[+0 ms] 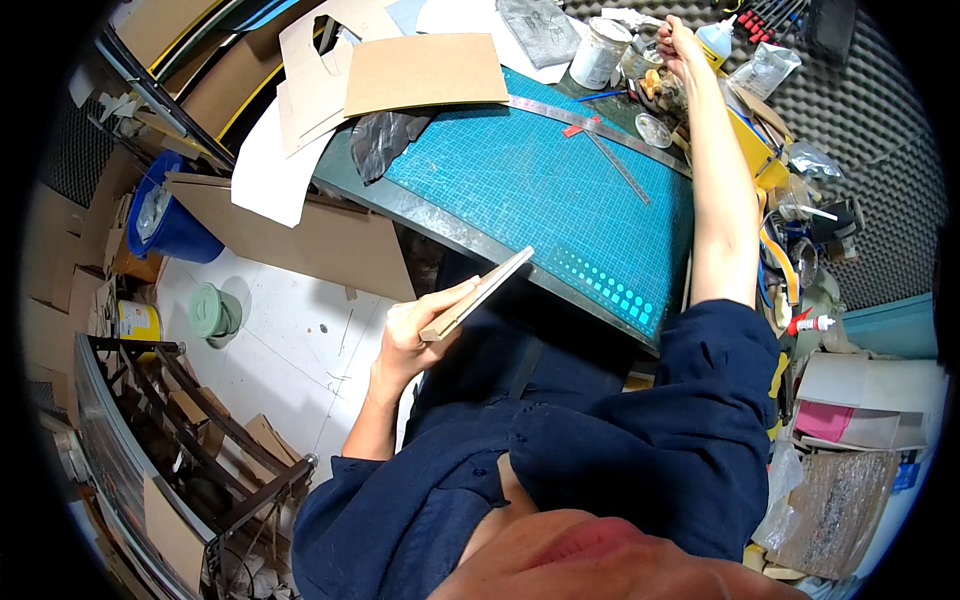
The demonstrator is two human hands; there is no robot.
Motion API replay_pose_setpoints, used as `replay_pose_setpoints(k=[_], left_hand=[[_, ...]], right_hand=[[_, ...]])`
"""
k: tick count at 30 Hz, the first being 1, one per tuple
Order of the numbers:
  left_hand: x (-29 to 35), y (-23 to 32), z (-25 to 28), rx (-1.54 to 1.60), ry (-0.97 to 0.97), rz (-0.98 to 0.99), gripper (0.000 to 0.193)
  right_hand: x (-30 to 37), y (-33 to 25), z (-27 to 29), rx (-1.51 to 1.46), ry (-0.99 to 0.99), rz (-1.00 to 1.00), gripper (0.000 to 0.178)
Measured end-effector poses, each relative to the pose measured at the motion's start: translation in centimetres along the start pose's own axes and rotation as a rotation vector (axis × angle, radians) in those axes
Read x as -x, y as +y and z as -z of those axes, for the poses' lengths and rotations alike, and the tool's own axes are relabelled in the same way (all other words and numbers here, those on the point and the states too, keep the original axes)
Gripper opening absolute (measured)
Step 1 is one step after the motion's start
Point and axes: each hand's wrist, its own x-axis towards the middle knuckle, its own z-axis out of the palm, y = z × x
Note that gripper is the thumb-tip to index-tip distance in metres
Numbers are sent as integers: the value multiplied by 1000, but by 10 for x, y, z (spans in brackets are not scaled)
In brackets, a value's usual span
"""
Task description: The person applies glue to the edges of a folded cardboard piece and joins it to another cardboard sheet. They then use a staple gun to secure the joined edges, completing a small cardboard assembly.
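Beige board (484,292) slants by the near edge of the table (430,219), pinched in the left hand (408,330); I see the right hand (680,48) outstretched, fingers curled near a white tub (598,56), hold unclear.

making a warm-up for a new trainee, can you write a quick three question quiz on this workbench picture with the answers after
1. Which hand holds the flat board piece?
2. True or false: the small metal ruler with a red part lies on the cutting mat.
3. What colour is the small round tub on the white floor?
A) Red
B) Pale green
C) Black

Key:
1. The left hand.
2. True.
3. B.
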Motion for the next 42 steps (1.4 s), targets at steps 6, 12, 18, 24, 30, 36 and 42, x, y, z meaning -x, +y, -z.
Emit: replay_pose_setpoints(k=[6, 12, 18, 24, 30, 36, 42], left_hand=[[1, -6, -4, -34, 59, -71, 26], [4, -16, -13, 41, 77, -87, 39], [17, -17, -11, 111, 147, -73, 40], [13, -15, -17, 28, 180, -89, 38], [16, -13, -20, -22, 271, -89, 32], [17, -10, -17, -60, 259, -14, 30], [12, 3, -17, -57, 258, 37, 29]], right_hand=[[98, 4, -22, -138, 107, 228, 29], [309, -12, -69, 91, 80, 413, 38], [460, 51, -118, 35, -2, 372, 28], [483, 102, -124, -33, 188, 306, 15], [479, 117, -107, -61, 237, 295, 19], [479, 123, -111, -83, 247, 292, 18], [482, 118, -114, -114, 241, 270, 16]])
